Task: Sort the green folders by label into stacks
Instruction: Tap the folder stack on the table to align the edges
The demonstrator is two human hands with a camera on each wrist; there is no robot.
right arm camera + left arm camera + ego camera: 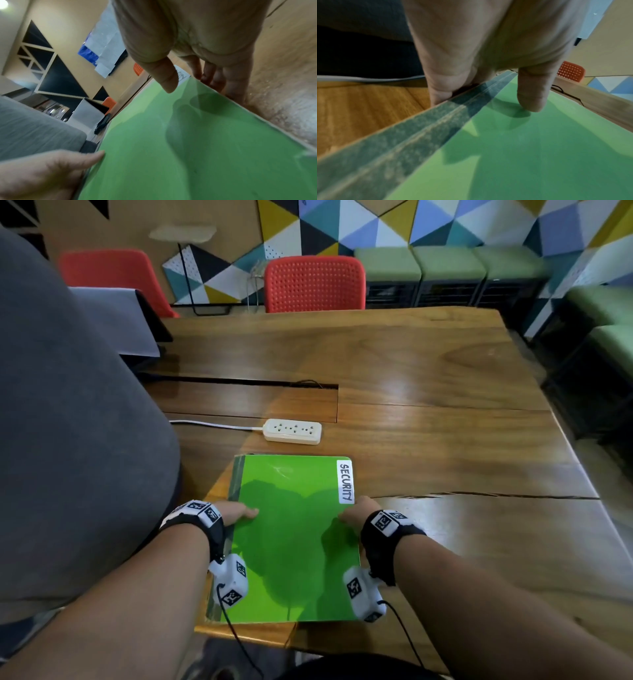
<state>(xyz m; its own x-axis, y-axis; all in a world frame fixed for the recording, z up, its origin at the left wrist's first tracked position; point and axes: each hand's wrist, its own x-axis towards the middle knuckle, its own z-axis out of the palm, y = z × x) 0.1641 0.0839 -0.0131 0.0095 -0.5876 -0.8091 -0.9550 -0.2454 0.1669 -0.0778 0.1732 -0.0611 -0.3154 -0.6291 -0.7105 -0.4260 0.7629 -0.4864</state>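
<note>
A bright green folder (294, 542) lies flat near the wooden table's (445, 412) front edge, with a white label (345, 481) reading SECURITY on its right margin. Grey-taped spines (419, 142) layered along its left side suggest more folders underneath. My left hand (236, 513) grips the spine side, thumb (532, 92) on the cover and fingers curled under the edge. My right hand (359, 513) pinches the right edge just below the label, thumb (166, 75) on top and fingers (211, 78) tucked under. In the right wrist view the green cover (188, 148) bends slightly upward.
A white power strip (292, 431) with its cord lies just beyond the folder. Behind it is a cable slot (239, 385). A grey chair back (68, 422) fills the left. Red chairs (314, 284) stand at the far edge, and a dark device under white paper (137, 320) sits far left.
</note>
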